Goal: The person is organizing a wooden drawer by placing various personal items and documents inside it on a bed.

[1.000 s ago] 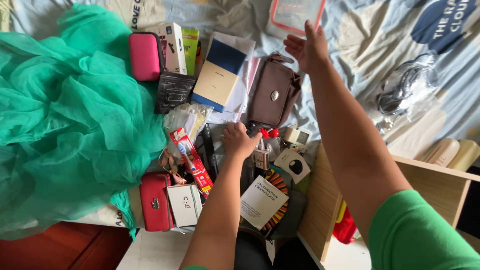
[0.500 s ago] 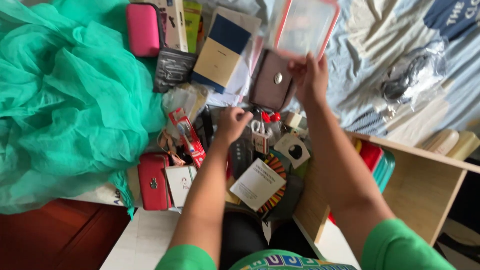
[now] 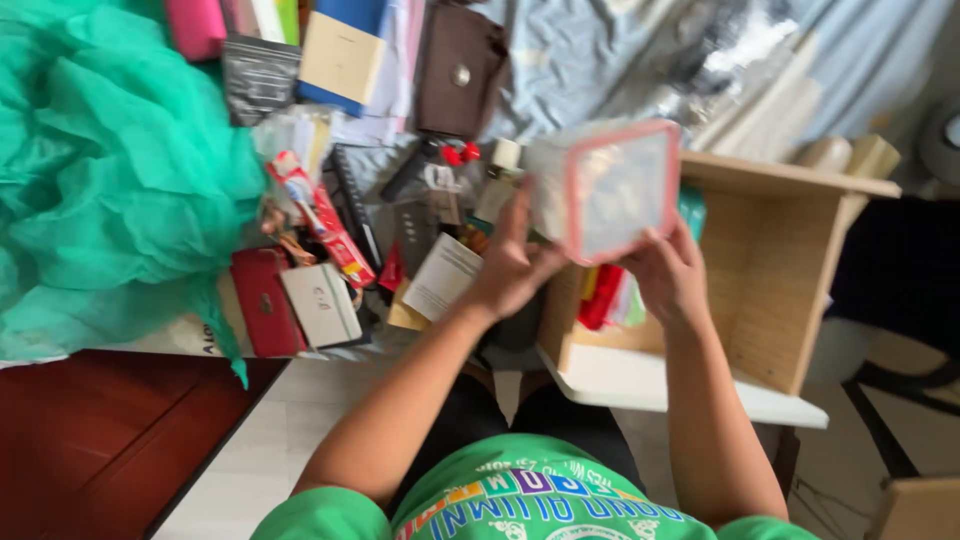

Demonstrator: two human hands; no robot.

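Both hands hold a clear plastic box with a pink rim (image 3: 610, 185) in front of me, tilted on its side. My left hand (image 3: 515, 262) grips its left lower edge and my right hand (image 3: 668, 272) grips its right lower corner. The box hangs above the open top of a light wooden cabinet (image 3: 775, 290), where red and green things (image 3: 612, 298) show inside. Left of my hands lies a heap of small items on the bed: a white booklet (image 3: 442, 277), a red toothbrush pack (image 3: 322, 222), a red wallet (image 3: 263, 302) and a white card box (image 3: 322, 304).
A green net cloth (image 3: 100, 170) covers the bed's left side. A brown purse (image 3: 457, 70), a blue-and-tan book (image 3: 342, 58) and a pink case (image 3: 195, 25) lie farther back. A clear bag (image 3: 745, 45) rests on the blue sheet. A dark red floor (image 3: 100, 430) is at lower left.
My right hand took the clear pink-rimmed box from the far bed and brought it toward me. My left hand left the heap and joined it on the box. The view swung right.
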